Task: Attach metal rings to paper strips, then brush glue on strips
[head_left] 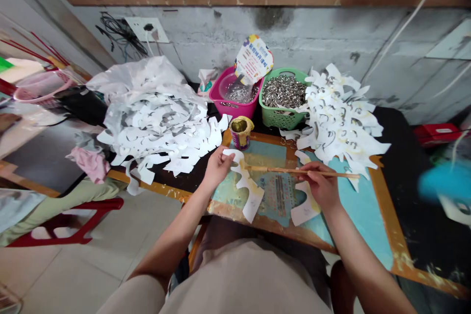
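Note:
My left hand [217,170] pinches the upper end of a white scalloped cut-out [251,195], which lies slanted over the work board. In my right hand [324,187] is a long thin wooden stick [283,170], held level; its left tip meets the cut-out, where yellowish smears show. Whether that tip has bristles I cannot make out. A second white cut-out [303,208] is on the board under my right hand, partly covered by it. Just beyond the pieces stands an open tin [240,132] with yellowish residue around its rim.
A large heap of white cut-outs [158,125] spreads at the left. Pink [237,109] and green [281,117] baskets hold small metal parts at the back. Cut-outs bearing metal rings [338,113] are piled right. Another person's leg [66,206] and a red stool [99,221] are at left.

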